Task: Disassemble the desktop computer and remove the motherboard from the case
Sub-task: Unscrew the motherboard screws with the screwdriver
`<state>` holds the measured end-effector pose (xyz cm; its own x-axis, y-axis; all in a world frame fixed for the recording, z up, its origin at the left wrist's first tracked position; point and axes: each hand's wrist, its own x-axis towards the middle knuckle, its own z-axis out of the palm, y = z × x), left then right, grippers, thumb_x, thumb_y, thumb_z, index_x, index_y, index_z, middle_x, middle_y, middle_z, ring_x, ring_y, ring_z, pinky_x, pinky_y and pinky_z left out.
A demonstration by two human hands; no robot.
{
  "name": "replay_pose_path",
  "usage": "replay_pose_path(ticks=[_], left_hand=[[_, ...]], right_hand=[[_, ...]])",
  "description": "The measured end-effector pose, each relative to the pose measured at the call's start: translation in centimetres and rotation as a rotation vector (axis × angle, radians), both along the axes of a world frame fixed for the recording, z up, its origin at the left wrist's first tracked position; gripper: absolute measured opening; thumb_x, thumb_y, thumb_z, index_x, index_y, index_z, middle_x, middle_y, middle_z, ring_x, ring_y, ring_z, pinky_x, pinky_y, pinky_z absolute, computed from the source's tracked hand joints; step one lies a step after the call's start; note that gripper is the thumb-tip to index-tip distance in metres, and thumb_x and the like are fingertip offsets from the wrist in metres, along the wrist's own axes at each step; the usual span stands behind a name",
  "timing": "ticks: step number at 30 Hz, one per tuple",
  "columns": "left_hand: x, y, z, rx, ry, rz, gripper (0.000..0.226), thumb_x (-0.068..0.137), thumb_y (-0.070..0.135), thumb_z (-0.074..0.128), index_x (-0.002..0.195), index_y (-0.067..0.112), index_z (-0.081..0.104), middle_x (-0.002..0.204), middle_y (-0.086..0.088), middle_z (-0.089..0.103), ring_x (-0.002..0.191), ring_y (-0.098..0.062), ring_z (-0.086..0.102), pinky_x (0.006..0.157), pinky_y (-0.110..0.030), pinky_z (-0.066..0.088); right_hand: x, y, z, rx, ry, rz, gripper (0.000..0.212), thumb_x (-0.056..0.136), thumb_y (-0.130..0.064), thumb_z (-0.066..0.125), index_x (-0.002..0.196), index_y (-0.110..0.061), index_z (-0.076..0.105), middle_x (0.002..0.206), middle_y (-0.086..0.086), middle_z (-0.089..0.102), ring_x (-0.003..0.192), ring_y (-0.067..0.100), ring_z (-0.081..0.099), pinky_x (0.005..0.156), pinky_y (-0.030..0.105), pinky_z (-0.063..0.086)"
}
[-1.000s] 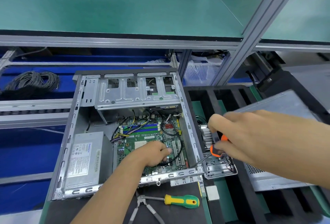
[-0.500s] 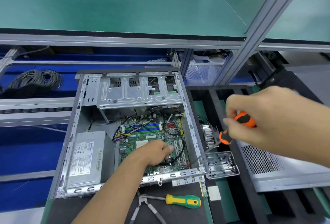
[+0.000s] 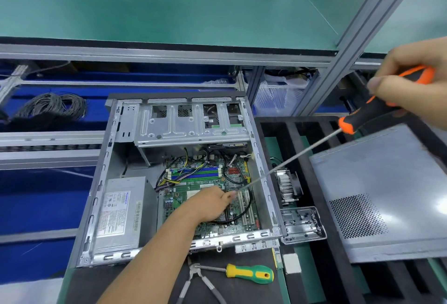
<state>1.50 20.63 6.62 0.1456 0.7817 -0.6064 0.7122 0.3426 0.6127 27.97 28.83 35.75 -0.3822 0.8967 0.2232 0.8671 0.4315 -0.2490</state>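
Head view looks down into an open desktop case point(image 3: 96, 194) lying on its side on the desk point(image 3: 79, 284), its side panel point(image 3: 387, 194) off and resting to the right over a black slotted tray point(image 3: 314, 182). The green motherboard point(image 3: 188, 190) sits in the floor of the case, still cabled, with blue memory slots point(image 3: 200, 173) near its far edge and a grey power supply point(image 3: 121, 214) just beside it on the left. A metal drive cage point(image 3: 188, 124) spans the far end of the case.

The left hand point(image 3: 210, 203) reaches into the case and rests on the motherboard, fingers point(image 3: 228, 194) curled downward at a black cable point(image 3: 242, 219); whether they actually pinch anything cannot be told. The right hand point(image 3: 411, 85) is raised at the upper right, its fingers wrapped around the orange-and-black handle of a long screwdriver point(image 3: 358, 122). The thin shaft slants down to the left, crossing over the right wall of the case, and its tip ends just beside the left fingertips above the board.

A finned heatsink point(image 3: 286, 187) and a small clear parts tray point(image 3: 302, 225) lie in the slotted tray just right of the case. In front of the case lie a green-and-yellow screwdriver point(image 3: 249, 273) and a pair of pliers point(image 3: 200, 284), touching each other. A coil of grey cable point(image 3: 48, 107) sits on the blue shelf at the far left.
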Motion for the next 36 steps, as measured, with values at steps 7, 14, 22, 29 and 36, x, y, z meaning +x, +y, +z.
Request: replay_pose_path(ticks=[7,14,22,29,36], left_hand=[[-1.4,0.5,0.4,0.182,0.135,0.149,0.052,0.102,0.045,0.042,0.059,0.015,0.044,0.051,0.003,0.041,0.040,-0.011,0.035,0.044,-0.022,0.034],[-5.6,-0.2,1.1,0.170,0.408,0.259,0.020,0.102,0.022,0.049,0.098,0.004,0.057,0.096,-0.015,0.063,0.083,-0.028,0.060,0.067,-0.033,0.045],[-6.5,1.3,-1.3,0.142,0.551,0.327,0.055,0.090,0.029,0.068,0.129,0.004,0.040,0.123,-0.018,0.053,0.108,-0.034,0.056,0.083,-0.038,0.047],[-7.2,2.3,-2.9,0.171,0.740,0.139,0.042,0.090,0.008,0.059,0.130,0.008,0.048,0.129,-0.016,0.036,0.111,-0.032,0.048,0.088,-0.039,0.045],[-7.2,2.4,-2.5,0.216,0.720,0.163,0.039,0.089,0.002,0.055,0.128,0.007,0.051,0.129,-0.016,0.042,0.114,-0.032,0.048,0.088,-0.039,0.048]], right_hand=[[-0.6,1.4,-1.5,-0.043,0.051,-0.036,0.025,0.079,-0.057,0.053,0.086,-0.038,0.066,0.055,-0.017,0.065,0.052,0.009,0.059,0.052,0.032,0.052],[-6.6,1.2,-3.7,0.020,0.022,0.135,0.019,0.078,-0.051,0.056,0.071,-0.034,0.059,0.051,-0.008,0.059,0.057,0.010,0.055,0.053,0.019,0.037],[-12.0,3.0,-5.3,0.023,0.054,0.261,0.022,0.081,-0.040,0.059,0.066,-0.025,0.059,0.048,-0.006,0.056,0.057,0.012,0.052,0.053,0.007,0.036],[-12.7,4.3,-5.7,0.056,0.049,0.278,0.023,0.083,-0.041,0.061,0.067,-0.025,0.057,0.046,-0.005,0.054,0.050,0.014,0.048,0.045,0.019,0.038],[-11.9,4.8,-5.8,0.069,0.040,0.273,0.023,0.083,-0.039,0.059,0.066,-0.025,0.056,0.047,-0.007,0.053,0.048,0.016,0.049,0.046,0.022,0.037]])
